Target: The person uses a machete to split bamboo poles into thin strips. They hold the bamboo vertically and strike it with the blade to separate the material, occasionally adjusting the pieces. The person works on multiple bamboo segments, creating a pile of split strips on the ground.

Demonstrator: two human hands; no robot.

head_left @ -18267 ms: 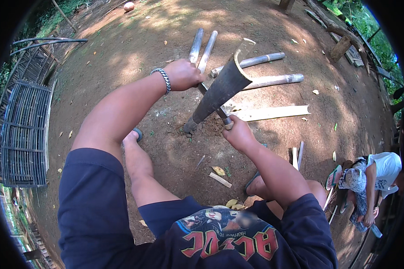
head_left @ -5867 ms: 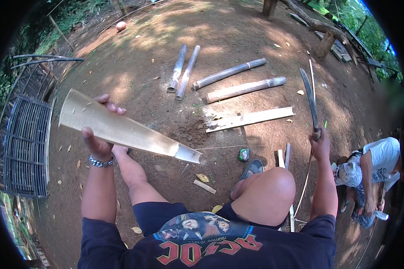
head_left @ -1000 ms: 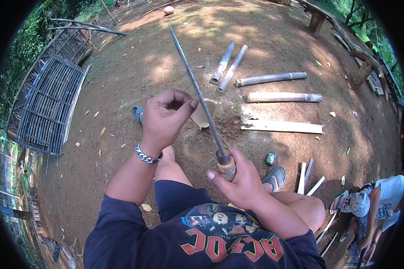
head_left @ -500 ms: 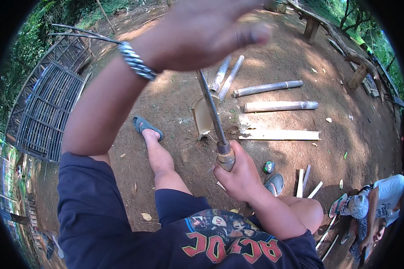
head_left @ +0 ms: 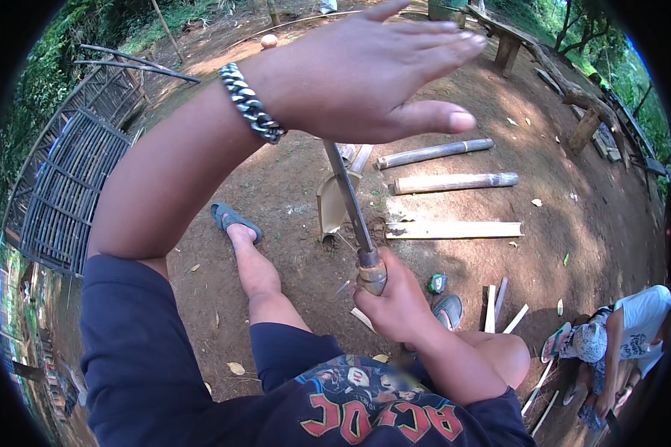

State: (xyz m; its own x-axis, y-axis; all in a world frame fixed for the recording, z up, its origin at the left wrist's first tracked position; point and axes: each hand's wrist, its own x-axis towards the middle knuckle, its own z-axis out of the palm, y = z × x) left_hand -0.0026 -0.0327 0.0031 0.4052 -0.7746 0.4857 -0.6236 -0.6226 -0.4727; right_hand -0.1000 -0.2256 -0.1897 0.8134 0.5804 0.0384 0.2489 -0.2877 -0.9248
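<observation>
My left hand [head_left: 365,78] is raised high in front of me, palm down and fingers spread, holding nothing; a chain bracelet [head_left: 247,100] circles its wrist. Wrapped round the wooden handle of a machete [head_left: 348,197] is my right hand [head_left: 395,298]. The long dark blade points up and away, and its tip is hidden behind my left hand. Behind the blade a wide split bamboo piece [head_left: 328,208] shows its pale hollow side. Lengths of round bamboo [head_left: 455,183] lie beyond on the right, with a split bamboo half [head_left: 455,230] nearer.
A small green and black tape measure [head_left: 438,283] lies by my right foot, near thin bamboo strips [head_left: 490,309]. At the lower right another person [head_left: 611,343] crouches. A slatted bamboo bench [head_left: 74,190] stands at the left, a log bench [head_left: 566,93] at the far right.
My left hand has drawn slightly nearer and now shows sharply with fingers spread. The view has shifted a little. My right hand keeps its hold on the machete at nearly the same angle.
</observation>
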